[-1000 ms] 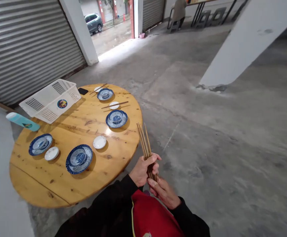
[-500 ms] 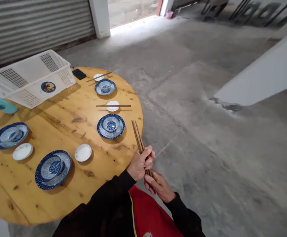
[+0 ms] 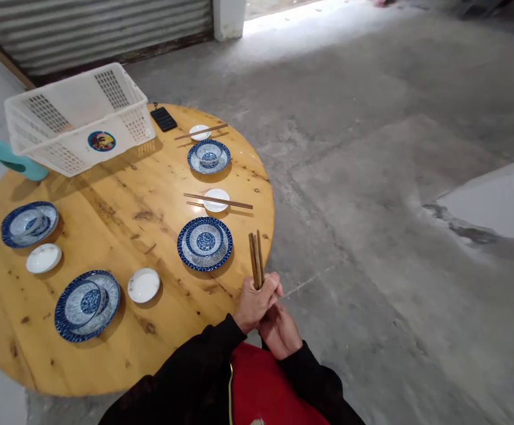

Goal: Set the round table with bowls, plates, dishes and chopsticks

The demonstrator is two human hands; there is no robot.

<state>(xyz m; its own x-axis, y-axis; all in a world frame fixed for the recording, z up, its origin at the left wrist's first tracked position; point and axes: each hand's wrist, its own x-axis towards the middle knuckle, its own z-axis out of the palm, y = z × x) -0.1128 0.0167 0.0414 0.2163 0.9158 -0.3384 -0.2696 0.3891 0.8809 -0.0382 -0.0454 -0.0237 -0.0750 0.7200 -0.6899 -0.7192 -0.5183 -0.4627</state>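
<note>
My left hand [image 3: 257, 302] is closed around several brown wooden chopsticks [image 3: 257, 260], which point up and away from me near the table's right edge. Just below it, my right hand [image 3: 281, 335] is turned with the palm showing, against the lower end of the bundle; its fingers are mostly hidden behind the left hand. Nearest to the hands is a blue-patterned plate [image 3: 183, 254] with a matching bowl [image 3: 206, 239] on it. Beyond that, a pair of chopsticks [image 3: 239, 205] rests across a small white dish [image 3: 216, 196].
On the round wooden table [image 3: 159, 348] are more blue plates with bowls and a bare white dish [image 3: 144, 285] at front. At the back stand a white plastic basket [image 3: 75, 150], a black phone-like object [image 3: 163, 119] and a turquoise cylinder [image 3: 29, 168]. A white pillar [image 3: 500, 200] rises at right.
The chopsticks in my left hand now stand more upright, with less of them showing above it. My right hand has turned palm-out and moved closer under the left. The view has tilted down.
</note>
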